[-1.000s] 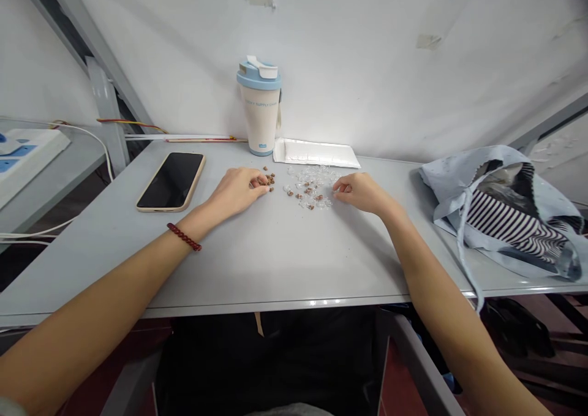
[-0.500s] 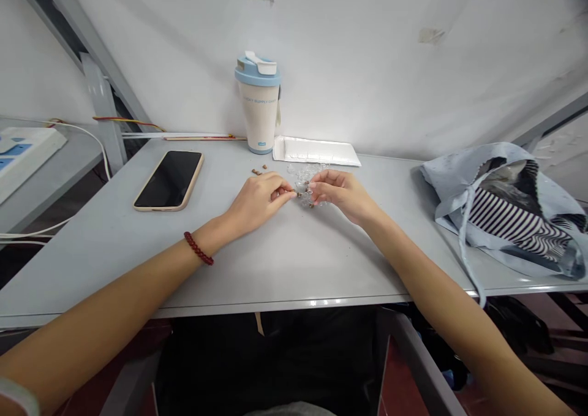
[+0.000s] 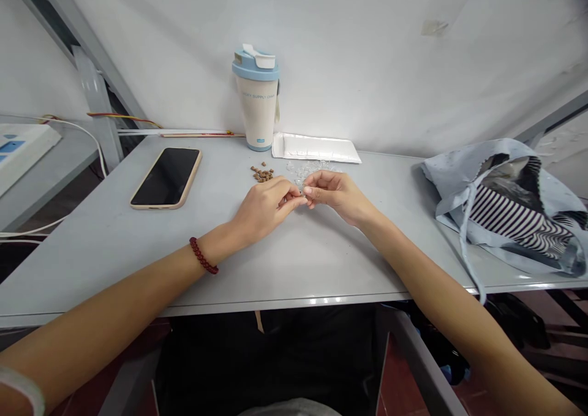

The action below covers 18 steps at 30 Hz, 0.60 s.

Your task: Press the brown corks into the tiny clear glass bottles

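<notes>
My feed shows the left hand (image 3: 266, 206) and right hand (image 3: 335, 195) pinched narrow, fingertips (image 3: 304, 191) meeting above the grey table (image 3: 138, 263). Anything between them is too small for me to read, so I cannot give its long axis or heading. Just behind lie a heap of brown pellets (image 3: 262, 174) and clear plastic pieces (image 3: 303, 171), then a white tray (image 3: 315, 147); a phone (image 3: 166, 178) sits well left.

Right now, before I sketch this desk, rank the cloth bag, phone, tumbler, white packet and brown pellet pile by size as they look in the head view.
Largest: the blue cloth bag.
Next, too close to rank: the phone in its beige case and the blue-lidded tumbler.
Then the white packet.
Smallest: the brown pellet pile.
</notes>
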Motion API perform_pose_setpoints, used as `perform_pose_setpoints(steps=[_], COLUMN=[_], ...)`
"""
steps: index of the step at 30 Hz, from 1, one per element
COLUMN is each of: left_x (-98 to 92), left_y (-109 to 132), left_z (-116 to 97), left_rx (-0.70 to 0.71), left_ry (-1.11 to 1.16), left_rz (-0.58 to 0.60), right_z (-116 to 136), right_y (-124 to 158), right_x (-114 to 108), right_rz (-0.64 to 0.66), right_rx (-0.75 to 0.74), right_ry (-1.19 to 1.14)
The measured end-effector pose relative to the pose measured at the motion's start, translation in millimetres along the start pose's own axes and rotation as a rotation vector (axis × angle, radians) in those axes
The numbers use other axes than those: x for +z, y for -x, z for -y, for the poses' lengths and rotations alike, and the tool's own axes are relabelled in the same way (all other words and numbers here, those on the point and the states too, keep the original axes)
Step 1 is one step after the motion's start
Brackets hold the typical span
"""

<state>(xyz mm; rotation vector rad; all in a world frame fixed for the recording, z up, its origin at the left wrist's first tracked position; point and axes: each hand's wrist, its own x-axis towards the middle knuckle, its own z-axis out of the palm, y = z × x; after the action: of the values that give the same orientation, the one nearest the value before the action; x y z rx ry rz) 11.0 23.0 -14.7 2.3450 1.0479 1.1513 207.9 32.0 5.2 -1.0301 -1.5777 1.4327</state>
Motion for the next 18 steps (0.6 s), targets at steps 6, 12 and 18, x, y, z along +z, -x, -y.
perform_pose_setpoints(steps=[6,12,18], left_x=[2.7,3.4,0.6], left_y=[2,3,4], left_z=[3,4,5], left_rx=[0.037,0.157,0.233], left_ry=[0.050,0.050,-0.048], left_rz=[0.059,0.063,0.112], right_z=[-11,-16,-16], right_y=[-4,-6,-5], right_x=[-3,-2,-1], right_rz=[0.032,0.024,0.076], right_rx=[-0.014,0.022,0.068], right_ry=[-0.050,-0.089,-0.124])
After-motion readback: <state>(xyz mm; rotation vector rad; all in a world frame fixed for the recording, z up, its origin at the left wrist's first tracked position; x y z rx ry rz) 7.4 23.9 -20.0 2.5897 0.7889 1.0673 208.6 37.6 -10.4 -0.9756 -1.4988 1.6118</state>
